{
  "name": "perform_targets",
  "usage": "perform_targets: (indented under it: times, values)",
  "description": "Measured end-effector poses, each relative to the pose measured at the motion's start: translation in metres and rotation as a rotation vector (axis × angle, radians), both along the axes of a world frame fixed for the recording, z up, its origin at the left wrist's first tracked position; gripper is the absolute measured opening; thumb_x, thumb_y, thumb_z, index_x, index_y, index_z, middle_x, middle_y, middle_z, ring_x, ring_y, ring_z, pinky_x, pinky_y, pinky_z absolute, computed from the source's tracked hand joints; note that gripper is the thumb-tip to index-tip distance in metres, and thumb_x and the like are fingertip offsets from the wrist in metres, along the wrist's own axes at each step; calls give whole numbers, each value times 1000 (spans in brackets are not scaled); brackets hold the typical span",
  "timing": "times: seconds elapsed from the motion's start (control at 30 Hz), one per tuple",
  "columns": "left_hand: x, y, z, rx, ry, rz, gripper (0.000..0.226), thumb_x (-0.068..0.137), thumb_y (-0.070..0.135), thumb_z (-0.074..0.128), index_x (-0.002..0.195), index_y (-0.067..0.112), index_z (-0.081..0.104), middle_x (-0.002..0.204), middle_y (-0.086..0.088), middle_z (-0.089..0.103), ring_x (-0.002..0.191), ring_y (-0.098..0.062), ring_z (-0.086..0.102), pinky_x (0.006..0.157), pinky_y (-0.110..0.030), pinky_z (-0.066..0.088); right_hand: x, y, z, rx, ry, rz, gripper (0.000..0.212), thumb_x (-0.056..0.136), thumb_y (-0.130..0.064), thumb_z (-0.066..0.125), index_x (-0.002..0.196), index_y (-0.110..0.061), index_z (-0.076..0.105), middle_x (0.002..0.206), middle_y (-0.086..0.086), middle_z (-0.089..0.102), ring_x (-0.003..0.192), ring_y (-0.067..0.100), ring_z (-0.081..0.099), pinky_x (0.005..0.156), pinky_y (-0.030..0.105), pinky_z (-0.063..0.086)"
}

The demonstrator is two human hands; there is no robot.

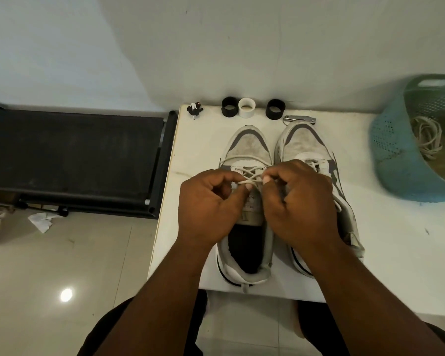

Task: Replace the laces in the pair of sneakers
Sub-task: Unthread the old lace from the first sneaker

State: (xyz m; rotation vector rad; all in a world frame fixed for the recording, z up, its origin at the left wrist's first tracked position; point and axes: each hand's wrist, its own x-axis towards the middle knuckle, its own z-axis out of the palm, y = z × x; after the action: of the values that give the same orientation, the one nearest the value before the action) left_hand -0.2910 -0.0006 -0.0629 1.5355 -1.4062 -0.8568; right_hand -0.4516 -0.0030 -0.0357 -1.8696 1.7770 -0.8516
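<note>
Both hands work over the white-and-grey left sneaker (247,201) at the white bench's (385,253) near edge: left hand (208,204) and right hand (301,201) each pinch the cream lace (249,179), presumably threading eyelets. Its matching right sneaker (316,150) lies touching alongside. Spare laces (428,137) coil in a perforated teal plastic basket (396,155) at the right edge.

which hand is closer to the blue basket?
Right. The right hand works the lace over the sneakers, on the side toward the blue basket at the table's right edge. The left hand is farther, beyond the left sneaker.
</note>
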Motion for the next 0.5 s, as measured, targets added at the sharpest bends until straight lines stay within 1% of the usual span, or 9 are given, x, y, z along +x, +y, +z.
perform_targets:
  times: [0.1,0.2,0.27,0.3,0.33,0.4,0.43,0.47,0.5]
  values:
    - [-1,-2,1,79,135,23,5,86,17,83,89,20,79,66,-1,69,58,-7,59,57,-21,52,-1,0,1,-1,-66,-8,12,84,-34,63,95,-29,65,87,-18,61,82,5,57,84,51,51]
    - [-5,-4,1,145,335,148,6,94,14,74,88,16,75,76,0,74,71,-14,68,66,-30,58,1,2,1,33,60,26,16,77,-40,69,84,-30,59,83,-16,56,80,5,52,89,45,44]
    - [-5,-5,2,187,419,227,8,99,13,66,94,15,72,78,3,71,73,-13,67,67,-34,56,1,3,-1,43,112,15,16,73,-37,72,76,-29,59,86,-15,54,83,4,50,91,42,40]
    - [-3,-5,2,174,391,231,9,98,12,65,100,17,71,79,5,69,74,-11,65,67,-34,55,1,3,-1,44,109,9,15,72,-36,73,73,-29,60,89,-16,54,85,3,50,92,41,39]
    - [-1,-4,3,125,308,198,18,95,9,66,108,22,70,83,7,66,77,-8,63,68,-30,54,1,3,-1,44,103,7,14,71,-35,74,72,-29,61,92,-16,55,87,3,51,93,40,37]
    - [1,-1,4,17,77,23,43,87,7,72,124,27,66,102,9,63,94,-4,62,72,-18,53,1,4,-1,41,103,7,13,71,-38,73,71,-28,64,96,-17,56,92,2,53,93,38,34]
    - [1,0,4,-19,-8,-61,46,84,11,73,127,27,67,112,9,62,104,-4,62,77,-16,53,2,3,-1,37,103,8,13,71,-40,71,71,-28,65,96,-16,57,92,3,54,93,37,34]
    - [1,0,2,-38,-59,-112,42,83,17,74,124,28,71,115,10,63,109,-5,62,82,-16,52,2,3,0,33,100,10,15,72,-42,68,71,-28,65,96,-16,57,92,3,55,93,38,36]
    - [0,0,1,-49,-92,-124,34,84,23,75,117,29,75,112,11,65,108,-4,63,83,-13,50,2,2,0,31,97,12,16,72,-43,67,70,-28,66,95,-15,58,91,4,55,93,40,39]
